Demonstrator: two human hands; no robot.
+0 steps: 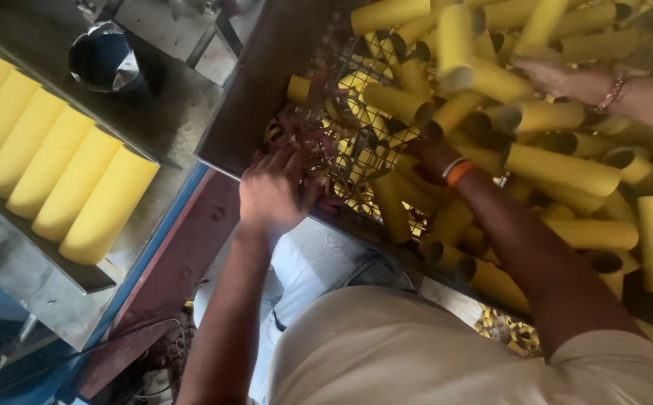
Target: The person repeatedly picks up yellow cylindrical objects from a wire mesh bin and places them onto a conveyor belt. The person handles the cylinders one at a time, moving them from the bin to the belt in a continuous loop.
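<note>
A grey metal workbench (pixel 169 120) stands left beside a red-brown beam (pixel 191 247); blue frame (pixel 128 289) below, dim light

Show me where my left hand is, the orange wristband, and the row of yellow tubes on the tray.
left hand (pixel 270 193), head view, back of the hand.
orange wristband (pixel 459 172), head view, band's outer face.
row of yellow tubes (pixel 49 161), head view, side of a middle tube.

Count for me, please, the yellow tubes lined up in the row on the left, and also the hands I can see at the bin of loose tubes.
Yellow tubes in the row: 6
Hands at the bin: 3 (left hand, right hand half buried in loose tubes, another person's hand)
Total: 9
</note>
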